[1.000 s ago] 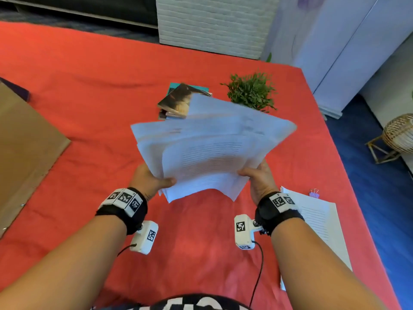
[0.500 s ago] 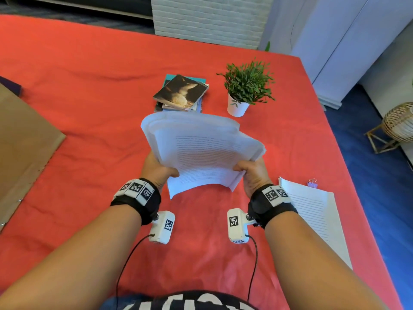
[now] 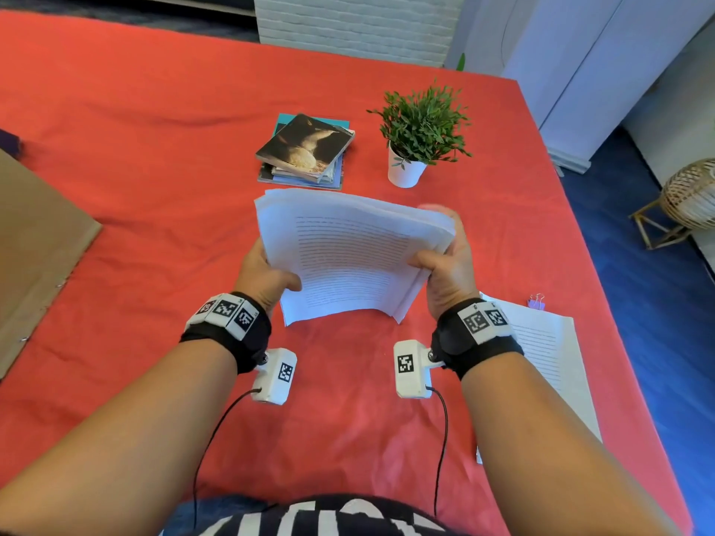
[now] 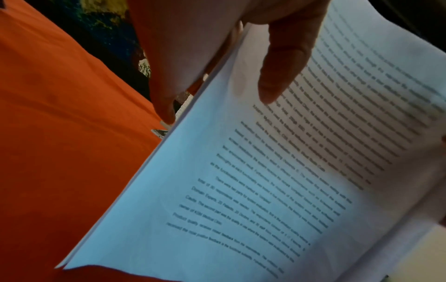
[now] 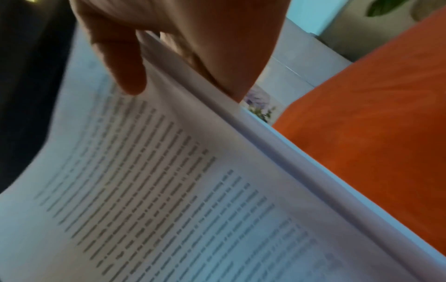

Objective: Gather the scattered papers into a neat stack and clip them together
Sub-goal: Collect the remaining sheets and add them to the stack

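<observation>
A stack of printed white papers (image 3: pixel 348 253) is held upright above the red table, its lower edge bowed near the cloth. My left hand (image 3: pixel 267 272) grips its left side, thumb on the front sheet (image 4: pixel 282 66) and fingers behind. My right hand (image 3: pixel 445 265) grips the right side the same way, thumb on the printed face (image 5: pixel 120 63). The sheets' edges look nearly even. Another printed sheet (image 3: pixel 549 361) lies flat on the table by my right forearm. A small purple binder clip (image 3: pixel 537 302) sits just beyond that sheet.
A pile of books (image 3: pixel 305 148) and a potted green plant (image 3: pixel 418 137) stand behind the papers. Brown cardboard (image 3: pixel 35 245) lies at the left. The red tablecloth (image 3: pixel 135 148) ends at the right, with blue floor and a wicker stool (image 3: pixel 688 199) beyond.
The fanned, splayed sheets have been drawn together into one squarer stack and lowered toward the table. Both hands kept their grip on the sides.
</observation>
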`<state>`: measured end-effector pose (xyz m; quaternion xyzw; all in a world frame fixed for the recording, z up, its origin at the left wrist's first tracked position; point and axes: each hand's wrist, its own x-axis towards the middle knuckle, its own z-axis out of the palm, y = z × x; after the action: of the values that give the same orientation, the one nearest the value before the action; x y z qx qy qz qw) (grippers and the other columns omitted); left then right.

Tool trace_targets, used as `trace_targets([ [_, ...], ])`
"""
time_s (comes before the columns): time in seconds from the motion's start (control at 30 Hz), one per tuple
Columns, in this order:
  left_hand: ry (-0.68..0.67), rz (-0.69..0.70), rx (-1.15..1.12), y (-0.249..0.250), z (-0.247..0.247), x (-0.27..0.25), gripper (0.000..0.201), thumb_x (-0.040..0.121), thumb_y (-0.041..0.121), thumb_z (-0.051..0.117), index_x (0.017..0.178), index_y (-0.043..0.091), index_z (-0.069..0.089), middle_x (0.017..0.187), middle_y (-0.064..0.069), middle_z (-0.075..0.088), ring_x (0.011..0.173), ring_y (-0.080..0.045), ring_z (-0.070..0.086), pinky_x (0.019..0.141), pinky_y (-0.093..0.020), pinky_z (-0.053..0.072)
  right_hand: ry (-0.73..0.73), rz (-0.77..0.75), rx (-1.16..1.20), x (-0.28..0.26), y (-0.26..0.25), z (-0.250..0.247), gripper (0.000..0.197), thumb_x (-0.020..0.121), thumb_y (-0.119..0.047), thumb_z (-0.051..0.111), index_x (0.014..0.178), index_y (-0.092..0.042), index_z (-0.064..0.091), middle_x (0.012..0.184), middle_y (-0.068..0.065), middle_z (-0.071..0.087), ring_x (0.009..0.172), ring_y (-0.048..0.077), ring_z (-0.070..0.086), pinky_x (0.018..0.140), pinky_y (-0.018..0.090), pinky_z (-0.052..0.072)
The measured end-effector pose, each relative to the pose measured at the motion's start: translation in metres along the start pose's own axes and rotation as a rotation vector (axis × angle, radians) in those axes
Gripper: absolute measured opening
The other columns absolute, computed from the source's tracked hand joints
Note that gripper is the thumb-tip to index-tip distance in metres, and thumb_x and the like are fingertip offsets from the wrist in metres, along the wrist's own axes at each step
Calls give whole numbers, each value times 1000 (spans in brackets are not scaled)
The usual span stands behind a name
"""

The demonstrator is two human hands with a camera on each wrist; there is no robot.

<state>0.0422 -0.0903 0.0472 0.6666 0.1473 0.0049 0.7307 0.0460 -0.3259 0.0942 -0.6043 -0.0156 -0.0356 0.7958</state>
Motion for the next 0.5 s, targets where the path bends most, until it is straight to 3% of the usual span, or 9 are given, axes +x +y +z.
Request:
trace_targets([
  [0.07,-16,12,14,2,1,1,67,38,-12,54,103,5,58,93,-14,62,87,-29,58,69,-38,50,2,-189,-144,2,-13,5,66,58,11,48,112,-26,55,98,2,61,91,19,57,81,33,50],
  [0.13,-27,25,33,4,4,1,63,39,-9,59,101,1,60,96,-17,63,90,-30,60,75,-47,51,28,-433,-406,6,-22,11,66,62,12,48,121,-18,55,112,3,57,105,16,57,97,36,48],
  [0.2,-43,27,27,7,7,0,59,41,-10,60,100,0,61,97,-18,63,92,-30,60,79,-51,51,44,-631,-657,10,-23,14,58,65,13,49,118,-8,62,116,7,52,105,8,54,97,28,47],
  [0.27,-47,24,6,10,8,0,54,43,-11,62,94,7,63,99,-17,64,95,-32,61,82,-51,51,62,-723,-772,11,-21,13,48,66,13,51,108,-2,70,113,14,56,99,8,56,91,17,45],
  [0.37,-14,16,-3,8,6,0,56,43,-11,64,89,21,62,100,-14,64,96,-32,61,81,-48,52,123,-654,-582,6,-15,9,58,59,16,46,110,-2,66,110,16,54,94,20,58,85,26,49],
  [0.43,6,6,14,4,7,-1,57,41,-11,60,89,20,61,95,-13,62,92,-30,59,78,-46,50,188,-437,-313,4,-9,7,67,55,11,44,114,-18,56,109,7,53,88,18,56,81,32,47],
  [0.5,13,-20,30,2,11,-3,60,39,-10,56,93,16,60,93,-12,62,90,-29,58,76,-44,50,196,-179,-104,2,-2,8,70,52,8,44,109,-31,48,104,3,51,88,15,52,76,30,44],
])
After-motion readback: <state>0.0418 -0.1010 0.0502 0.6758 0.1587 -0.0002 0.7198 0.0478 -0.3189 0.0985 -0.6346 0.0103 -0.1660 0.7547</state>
